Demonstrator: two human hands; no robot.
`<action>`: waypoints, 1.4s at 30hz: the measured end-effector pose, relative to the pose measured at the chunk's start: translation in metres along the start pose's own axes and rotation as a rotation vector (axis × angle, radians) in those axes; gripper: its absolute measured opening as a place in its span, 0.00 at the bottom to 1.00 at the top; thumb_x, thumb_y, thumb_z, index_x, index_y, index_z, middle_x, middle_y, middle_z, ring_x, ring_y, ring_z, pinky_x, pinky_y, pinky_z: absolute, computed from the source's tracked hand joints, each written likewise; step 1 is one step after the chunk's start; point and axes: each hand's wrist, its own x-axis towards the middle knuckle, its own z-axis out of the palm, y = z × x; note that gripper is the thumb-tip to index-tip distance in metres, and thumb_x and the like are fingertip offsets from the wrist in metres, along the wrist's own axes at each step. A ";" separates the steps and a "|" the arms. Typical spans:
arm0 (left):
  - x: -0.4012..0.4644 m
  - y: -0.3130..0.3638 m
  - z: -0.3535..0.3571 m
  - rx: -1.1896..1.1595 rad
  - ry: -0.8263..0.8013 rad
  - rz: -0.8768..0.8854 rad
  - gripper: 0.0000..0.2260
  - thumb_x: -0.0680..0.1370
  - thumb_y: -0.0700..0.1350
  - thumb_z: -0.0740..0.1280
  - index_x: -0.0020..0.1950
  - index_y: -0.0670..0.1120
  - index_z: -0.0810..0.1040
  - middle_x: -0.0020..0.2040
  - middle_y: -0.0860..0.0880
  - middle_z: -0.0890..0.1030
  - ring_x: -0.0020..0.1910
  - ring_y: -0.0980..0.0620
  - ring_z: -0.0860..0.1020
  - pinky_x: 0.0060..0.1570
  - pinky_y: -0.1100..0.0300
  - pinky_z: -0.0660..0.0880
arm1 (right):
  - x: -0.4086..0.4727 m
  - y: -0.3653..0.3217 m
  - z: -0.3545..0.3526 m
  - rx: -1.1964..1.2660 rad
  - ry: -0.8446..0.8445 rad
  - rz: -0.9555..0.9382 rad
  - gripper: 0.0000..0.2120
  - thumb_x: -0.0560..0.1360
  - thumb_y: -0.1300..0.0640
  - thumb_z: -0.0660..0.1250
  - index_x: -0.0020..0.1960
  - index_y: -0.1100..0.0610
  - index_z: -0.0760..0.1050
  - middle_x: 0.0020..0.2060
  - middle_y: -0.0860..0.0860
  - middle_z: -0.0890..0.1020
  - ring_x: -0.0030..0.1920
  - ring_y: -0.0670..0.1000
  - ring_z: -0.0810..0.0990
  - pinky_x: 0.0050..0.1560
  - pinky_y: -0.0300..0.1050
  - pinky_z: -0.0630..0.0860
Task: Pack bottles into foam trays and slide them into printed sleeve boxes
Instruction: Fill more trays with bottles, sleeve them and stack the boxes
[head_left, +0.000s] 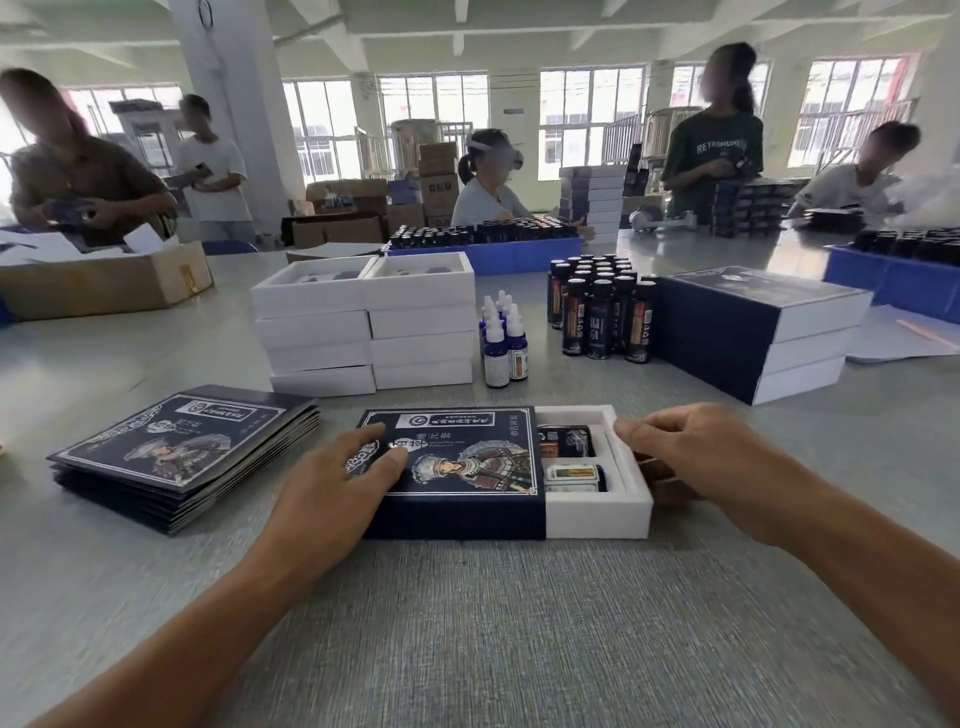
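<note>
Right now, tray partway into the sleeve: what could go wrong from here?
1. The foam tray still sticks out of the printed sleeve; its soft rim could catch on the sleeve mouth and dent or tear.
2. The left hand only presses flat on top, so the sleeve may skid left under the right hand.
3. The bottles in the tray lie uncovered; a tilt could lift one so it jams at the sleeve edge.

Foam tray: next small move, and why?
Probably push the foam tray leftward with the right hand until flush. Its right end, bottles showing, sticks out of the printed sleeve, which the left hand presses flat.
</note>
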 end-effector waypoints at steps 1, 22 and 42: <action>-0.002 0.002 0.002 -0.009 -0.005 0.003 0.22 0.76 0.61 0.66 0.68 0.58 0.74 0.64 0.55 0.75 0.60 0.55 0.73 0.56 0.58 0.67 | 0.000 0.000 0.002 0.042 -0.014 0.007 0.11 0.77 0.45 0.68 0.49 0.52 0.83 0.40 0.46 0.87 0.45 0.51 0.86 0.49 0.50 0.83; 0.001 0.004 0.005 -0.098 -0.045 0.032 0.28 0.74 0.63 0.67 0.72 0.60 0.68 0.65 0.58 0.74 0.62 0.56 0.73 0.62 0.56 0.68 | -0.001 0.002 0.009 0.119 -0.132 -0.017 0.11 0.76 0.56 0.72 0.58 0.54 0.80 0.45 0.47 0.87 0.45 0.47 0.87 0.43 0.41 0.82; -0.003 0.007 0.014 -0.009 -0.078 0.045 0.26 0.71 0.67 0.67 0.68 0.63 0.72 0.74 0.56 0.66 0.70 0.53 0.67 0.71 0.47 0.63 | -0.011 -0.006 0.024 0.136 -0.186 -0.068 0.19 0.74 0.56 0.73 0.64 0.59 0.78 0.49 0.51 0.87 0.50 0.51 0.86 0.57 0.51 0.82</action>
